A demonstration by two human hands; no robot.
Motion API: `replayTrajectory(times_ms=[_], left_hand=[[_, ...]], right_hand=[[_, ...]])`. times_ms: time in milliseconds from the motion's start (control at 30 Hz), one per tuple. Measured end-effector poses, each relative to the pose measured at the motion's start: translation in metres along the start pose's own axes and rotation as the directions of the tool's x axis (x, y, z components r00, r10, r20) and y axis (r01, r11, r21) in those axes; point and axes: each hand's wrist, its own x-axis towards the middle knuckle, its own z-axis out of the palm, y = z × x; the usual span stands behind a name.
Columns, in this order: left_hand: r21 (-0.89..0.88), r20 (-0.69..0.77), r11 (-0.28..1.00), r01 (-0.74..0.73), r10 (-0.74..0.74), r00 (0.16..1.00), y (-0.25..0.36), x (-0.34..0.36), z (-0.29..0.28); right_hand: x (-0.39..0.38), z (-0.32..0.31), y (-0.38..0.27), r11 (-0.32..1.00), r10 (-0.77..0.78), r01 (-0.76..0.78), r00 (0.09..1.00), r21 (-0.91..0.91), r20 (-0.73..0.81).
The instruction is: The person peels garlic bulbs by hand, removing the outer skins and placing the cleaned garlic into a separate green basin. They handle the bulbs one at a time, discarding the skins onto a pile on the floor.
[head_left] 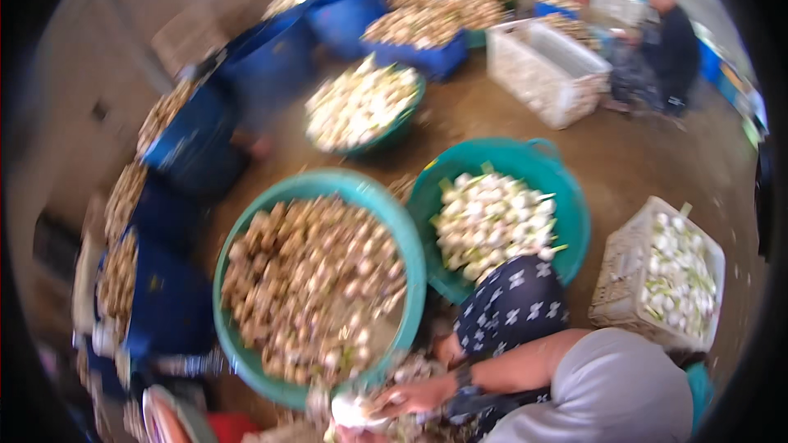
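Observation:
At the lower edge my left hand (pixel 359 435) is partly cut off and closed on a white bulb (pixel 355 410) that looks like a peeled onion. My right hand (pixel 414 396), with a dark watch on the wrist, reaches in from the right, its fingers bent against the bulb. Whether a small tool is in the right hand is too blurred to tell. Just beyond my hands stands a round green tub (pixel 414 267) heaped with brownish, unpeeled bulbs. Loose skins and bulbs (pixel 419 367) lie beside my right hand.
A darker green basin (pixel 570 226) of white bulbs sits beyond my patterned knee (pixel 513 299). On the right is a pale crate (pixel 620 287) of white bulbs. Farther off are another full basin (pixel 402 127), a white crate (pixel 546 70), blue barrels (pixel 172 295) and a person (pixel 677 53).

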Motion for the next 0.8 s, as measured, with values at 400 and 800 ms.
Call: replayTrajectory(times_ms=[400, 800], left_hand=[[-0.847, -0.083, 0.477, 0.237, -0.557, 0.826, 0.028, -0.017, -0.065], [-0.543, -0.766, 0.577, -0.61, -0.042, 0.642, 0.1, -0.044, -0.129]], right_hand=[[0.004, -0.031, -0.069, 0.819, -0.22, 0.413, 0.867, 0.399, -0.446], [0.081, -0.052, 0.055, 0.721, -0.121, -0.189, 0.913, -0.667, -0.389]])
